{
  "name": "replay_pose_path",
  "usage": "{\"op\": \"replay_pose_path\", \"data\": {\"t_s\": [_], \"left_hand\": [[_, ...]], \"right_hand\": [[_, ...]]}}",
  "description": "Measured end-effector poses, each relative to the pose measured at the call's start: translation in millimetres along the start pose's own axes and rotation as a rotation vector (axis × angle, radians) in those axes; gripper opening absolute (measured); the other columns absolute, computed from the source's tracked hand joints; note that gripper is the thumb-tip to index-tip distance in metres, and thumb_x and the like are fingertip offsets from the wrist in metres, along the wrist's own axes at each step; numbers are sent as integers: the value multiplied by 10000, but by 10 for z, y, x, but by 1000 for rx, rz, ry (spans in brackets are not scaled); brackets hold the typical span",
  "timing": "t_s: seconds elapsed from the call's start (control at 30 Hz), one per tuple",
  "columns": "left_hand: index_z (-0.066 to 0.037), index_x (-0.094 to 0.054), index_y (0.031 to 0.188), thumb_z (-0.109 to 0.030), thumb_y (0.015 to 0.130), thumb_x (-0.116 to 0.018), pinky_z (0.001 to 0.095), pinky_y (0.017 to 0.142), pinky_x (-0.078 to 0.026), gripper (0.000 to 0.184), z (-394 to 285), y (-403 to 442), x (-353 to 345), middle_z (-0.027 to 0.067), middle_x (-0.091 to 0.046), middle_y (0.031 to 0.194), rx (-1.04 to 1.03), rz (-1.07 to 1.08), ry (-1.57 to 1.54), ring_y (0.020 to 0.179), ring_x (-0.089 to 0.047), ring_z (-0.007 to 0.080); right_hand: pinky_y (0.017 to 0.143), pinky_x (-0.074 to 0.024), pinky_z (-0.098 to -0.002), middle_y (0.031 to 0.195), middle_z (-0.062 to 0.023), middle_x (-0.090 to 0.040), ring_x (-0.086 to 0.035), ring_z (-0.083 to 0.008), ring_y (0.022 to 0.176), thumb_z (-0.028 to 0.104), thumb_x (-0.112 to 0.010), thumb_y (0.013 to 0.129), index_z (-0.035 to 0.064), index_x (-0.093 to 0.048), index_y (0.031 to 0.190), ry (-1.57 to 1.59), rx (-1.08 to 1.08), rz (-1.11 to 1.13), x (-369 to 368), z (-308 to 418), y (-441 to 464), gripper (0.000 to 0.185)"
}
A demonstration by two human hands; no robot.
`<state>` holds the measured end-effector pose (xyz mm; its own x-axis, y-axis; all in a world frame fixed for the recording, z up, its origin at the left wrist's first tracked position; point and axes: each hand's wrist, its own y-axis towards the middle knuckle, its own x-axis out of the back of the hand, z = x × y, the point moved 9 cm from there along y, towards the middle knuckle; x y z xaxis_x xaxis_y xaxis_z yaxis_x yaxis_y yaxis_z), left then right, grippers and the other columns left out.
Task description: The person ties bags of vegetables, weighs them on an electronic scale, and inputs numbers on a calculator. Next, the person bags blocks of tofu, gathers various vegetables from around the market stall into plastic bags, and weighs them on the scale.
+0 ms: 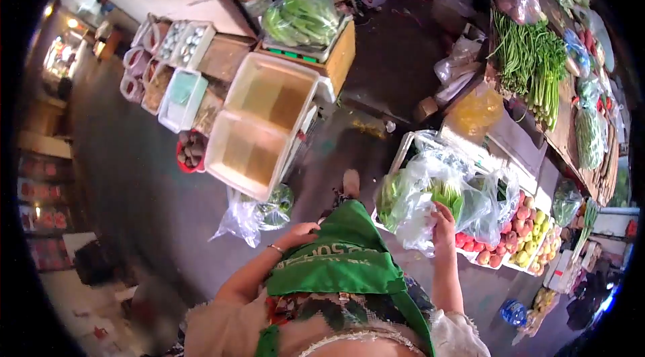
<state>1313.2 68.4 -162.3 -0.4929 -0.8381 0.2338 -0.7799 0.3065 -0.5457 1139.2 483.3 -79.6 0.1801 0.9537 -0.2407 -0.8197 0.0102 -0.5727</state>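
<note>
My right hand is closed on a clear plastic bag at the front of the stall on the right. Leafy greens show through and beside the thin plastic. My left hand lies against the side of the green apron I wear, its fingers loosely stretched and partly hidden by the cloth. Another clear bag holding dark greens sits just right of my right hand.
Red fruit and yellow-green fruit fill boxes at the right. Long green beans lie on a table beyond. Left of centre stand two water-filled white tubs, a bagged vegetable on a scale, and egg trays.
</note>
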Motion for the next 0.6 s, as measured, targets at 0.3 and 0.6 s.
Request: {"op": "replay_pose_path", "data": {"t_s": [0.3,0.6], "left_hand": [[-95,-519,1263,-288,836,-640,457,921,-443,484,-751,1552,1245,156,-570,1202,-43,86,296,1116,-542,322],[-320,-320,1444,-523,722,-714,756,828,-359,847,-2367,2516,2534,179,-107,1545,7,-243,895,1325,-244,510]], "right_hand": [[635,-504,-267,929,-110,-635,-620,-177,752,-16,-519,797,-35,-521,1232,-47,4,-188,-783,1114,1431,435],[781,-485,-270,1063,-82,-623,-602,-157,913,41,-534,829,30,-498,1292,-123,130,180,-2568,2553,3093,465]]}}
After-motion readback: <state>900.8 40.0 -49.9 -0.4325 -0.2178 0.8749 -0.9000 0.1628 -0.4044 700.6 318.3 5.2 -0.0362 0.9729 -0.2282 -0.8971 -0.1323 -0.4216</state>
